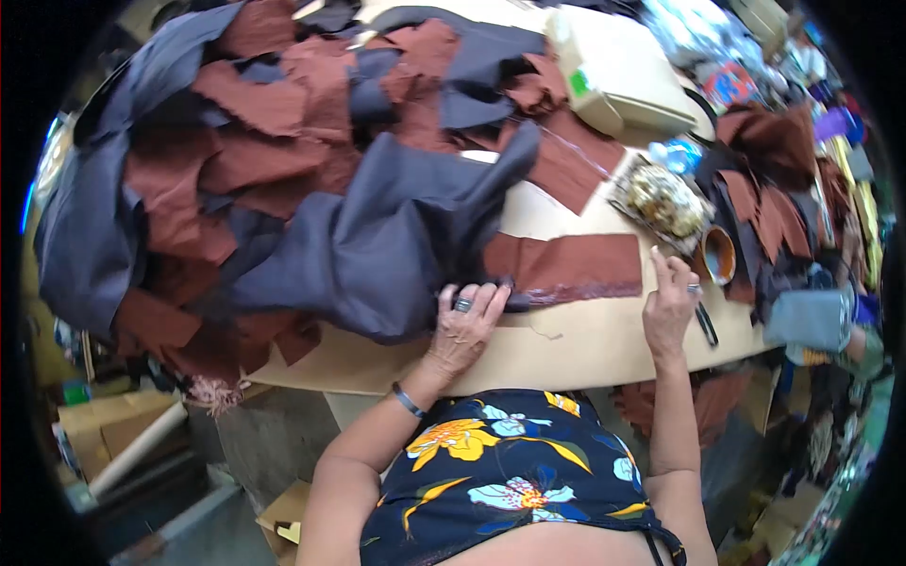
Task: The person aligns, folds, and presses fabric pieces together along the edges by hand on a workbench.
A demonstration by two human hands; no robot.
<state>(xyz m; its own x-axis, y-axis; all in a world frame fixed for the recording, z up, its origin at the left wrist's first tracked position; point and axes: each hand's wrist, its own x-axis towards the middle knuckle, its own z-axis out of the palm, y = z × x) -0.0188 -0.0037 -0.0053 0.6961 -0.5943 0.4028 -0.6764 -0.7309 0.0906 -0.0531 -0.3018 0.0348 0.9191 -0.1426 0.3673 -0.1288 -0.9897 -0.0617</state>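
Note:
My left hand point(469, 325) rests on the near edge of a large dark blue-grey cloth point(359, 236), its fingers bent over the fabric; what lies under the fingertips is hidden. From beneath that cloth a reddish-brown strip point(585, 264) extends to the right, with a shiny, crinkled band along its near edge. My right hand point(672, 300) is just beyond the strip's right end, not touching it, with the index finger stretched forward and the other fingers partly bent. Beside it on the table lies a thin black tool point(706, 324).
Brown and dark cloth pieces point(255, 170) cover the left and back of the table point(377, 363). A cream box point(618, 71) stands at the back. To the right are a tray of lumpy pale material point(661, 200), a brown round container point(718, 255) and a grey box point(809, 319).

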